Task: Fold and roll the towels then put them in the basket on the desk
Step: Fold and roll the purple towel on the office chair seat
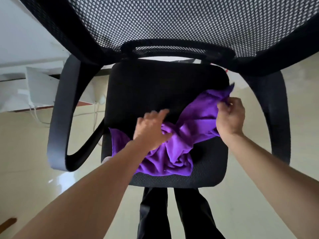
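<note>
Nearest, dark trouser legs (pixel 155 213) are seen below the front edge of a black chair seat (pixel 155 87). A crumpled purple towel (pixel 198 118) is spread over the seat's front and right side. The left hand (pixel 151 128) is laid on the bunched middle, fingers extended and released. The towel's far right corner is pinched by the right hand (pixel 230 116). Beyond rises the mesh backrest (pixel 172 23).

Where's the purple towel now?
Head view: the crumpled purple towel lies front-right on the black chair seat, right hand gripping its far corner, left hand touching its middle.
</note>
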A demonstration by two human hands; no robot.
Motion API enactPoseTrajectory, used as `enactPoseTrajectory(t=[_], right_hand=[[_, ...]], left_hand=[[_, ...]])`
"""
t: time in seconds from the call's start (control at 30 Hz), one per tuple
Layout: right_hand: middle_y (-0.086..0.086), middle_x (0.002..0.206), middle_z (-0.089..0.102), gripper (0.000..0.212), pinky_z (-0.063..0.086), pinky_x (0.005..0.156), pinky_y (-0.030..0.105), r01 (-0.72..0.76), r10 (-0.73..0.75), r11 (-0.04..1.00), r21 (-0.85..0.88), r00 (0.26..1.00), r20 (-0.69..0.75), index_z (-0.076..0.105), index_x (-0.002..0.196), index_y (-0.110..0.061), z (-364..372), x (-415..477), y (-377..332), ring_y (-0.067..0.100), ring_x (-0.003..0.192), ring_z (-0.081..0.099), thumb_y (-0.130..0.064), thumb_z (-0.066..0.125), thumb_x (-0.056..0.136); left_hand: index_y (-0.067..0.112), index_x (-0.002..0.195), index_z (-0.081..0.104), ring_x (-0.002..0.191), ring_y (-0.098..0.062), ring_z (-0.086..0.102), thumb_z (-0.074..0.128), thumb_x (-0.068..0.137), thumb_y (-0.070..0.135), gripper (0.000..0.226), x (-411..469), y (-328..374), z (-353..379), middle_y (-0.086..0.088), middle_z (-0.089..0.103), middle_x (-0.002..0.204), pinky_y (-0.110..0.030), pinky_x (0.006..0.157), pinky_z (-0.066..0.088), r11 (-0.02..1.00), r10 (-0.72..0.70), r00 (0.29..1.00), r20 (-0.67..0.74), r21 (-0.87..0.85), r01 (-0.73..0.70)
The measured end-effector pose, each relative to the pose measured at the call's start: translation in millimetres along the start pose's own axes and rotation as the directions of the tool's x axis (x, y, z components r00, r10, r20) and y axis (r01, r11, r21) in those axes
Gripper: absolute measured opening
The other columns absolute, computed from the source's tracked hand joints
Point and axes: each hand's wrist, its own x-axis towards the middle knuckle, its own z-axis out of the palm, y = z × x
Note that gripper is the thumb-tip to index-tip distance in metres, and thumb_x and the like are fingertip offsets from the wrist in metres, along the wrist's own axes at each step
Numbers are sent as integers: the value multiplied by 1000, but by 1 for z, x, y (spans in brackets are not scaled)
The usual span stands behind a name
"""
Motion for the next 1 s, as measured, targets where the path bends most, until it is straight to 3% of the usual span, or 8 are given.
enactPoseTrajectory(t=[0.1, 0.23, 0.4, 0.5, 0.57, 0.67, 0.8, 1.0], right_hand=[[0, 81, 58, 2, 44, 65, 28, -240, 199, 940, 244, 963, 180, 60, 86, -21, 3, 15, -33, 13, 68, 52, -22, 59, 88], [-2, 92, 69, 14, 52, 69, 32, -616, 278, 737, 278, 651, 707, 61, 100, -23, 3, 23, -58, 15, 80, 68, -27, 48, 97], [4, 120, 66, 39, 45, 101, 36, -151, 199, 977, -150, 899, 389, 64, 120, -15, -7, 28, -13, 20, 111, 61, -31, 68, 85], [3, 114, 65, 57, 48, 90, 34, 30, 222, 867, -497, 870, 441, 60, 120, -20, -19, 9, 24, 26, 106, 62, -43, 77, 70], [8, 99, 67, 37, 47, 76, 35, 159, 227, 762, -628, 843, 488, 60, 99, -16, -22, -4, 39, 33, 96, 64, -41, 71, 75], [18, 90, 64, 27, 39, 66, 37, 293, 38, 739, -607, 881, 472, 48, 78, -11, -18, -10, 42, 40, 87, 61, -32, 64, 84], [17, 106, 60, 25, 44, 73, 39, 376, -222, 755, -537, 918, 330, 60, 107, -8, -17, 10, 11, 38, 94, 59, -21, 62, 86], [8, 117, 59, 38, 42, 86, 44, 509, -369, 688, -517, 859, 355, 63, 115, -19, -5, 35, -10, 35, 108, 52, -7, 55, 79]], left_hand=[[23, 119, 58, 110, -32, 60, 61, 81, 36, 40, -4, 19, 25, -8, 64, 116, -38, 87, 47, 1000, 2, 966, 258, 5, -4], [13, 106, 63, 104, -35, 62, 63, 73, 36, 40, -22, 2, 48, -13, 66, 110, -35, 77, 49, 950, -241, 874, 421, -84, 302], [11, 102, 64, 102, -38, 62, 61, 76, 43, 42, -30, -33, 31, -17, 68, 105, -37, 79, 49, 870, -429, 860, 278, -130, 476], [14, 102, 59, 98, -33, 62, 64, 73, 42, 41, -25, -29, 19, -8, 67, 96, -37, 80, 50, 842, -425, 902, 74, -335, 424], [19, 117, 54, 97, -27, 62, 64, 67, 61, 66, -12, -10, 13, 0, 66, 95, -37, 84, 50, 769, -426, 901, 80, -492, 408], [23, 130, 45, 104, -27, 62, 67, 63, 71, 85, 9, 18, 16, -3, 67, 109, -40, 89, 51, 771, -393, 901, 185, -468, 432], [17, 111, 59, 104, -35, 62, 62, 81, 36, 35, 7, 32, 27, -13, 65, 110, -35, 78, 48, 896, -356, 893, 274, -171, 409], [13, 123, 55, 114, -35, 58, 58, 82, 42, 50, -22, -14, 17, -13, 61, 123, -38, 89, 46, 791, -589, 752, 298, 21, 611]])
